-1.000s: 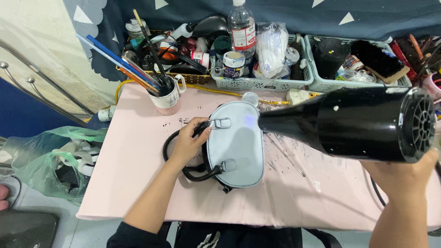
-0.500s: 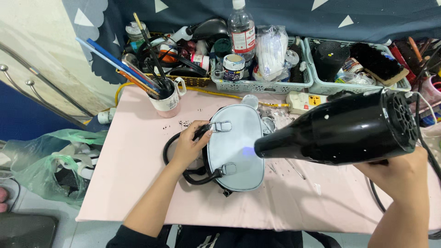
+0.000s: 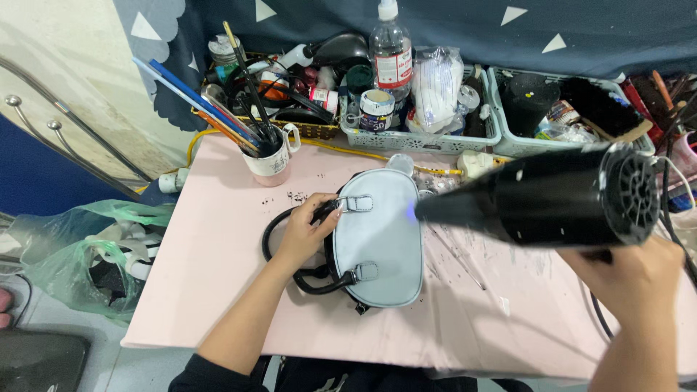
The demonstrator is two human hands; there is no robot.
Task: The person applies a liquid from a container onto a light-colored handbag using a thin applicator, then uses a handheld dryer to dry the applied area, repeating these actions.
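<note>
A small pale blue handbag [image 3: 381, 247] with black handles lies flat on the pink table [image 3: 218, 290]. My left hand [image 3: 305, 231] rests on the bag's left edge, fingers curled over the black handle [image 3: 279, 250]. My right hand [image 3: 630, 279] grips the handle of a large black hair dryer [image 3: 541, 197]. The dryer's nozzle points left at the bag's right side, close above it. Its rear grille faces right.
A white mug [image 3: 270, 161] full of brushes and pencils stands left of the bag. Crowded baskets [image 3: 406, 134] of bottles, jars and tools line the back edge. A green plastic bag [image 3: 80, 254] sits off the table's left. A black cord [image 3: 602, 319] trails at right.
The hair dryer has swung lower and leftward, its nozzle now closer to the bag's right side. My left hand keeps holding the bag's handle side.
</note>
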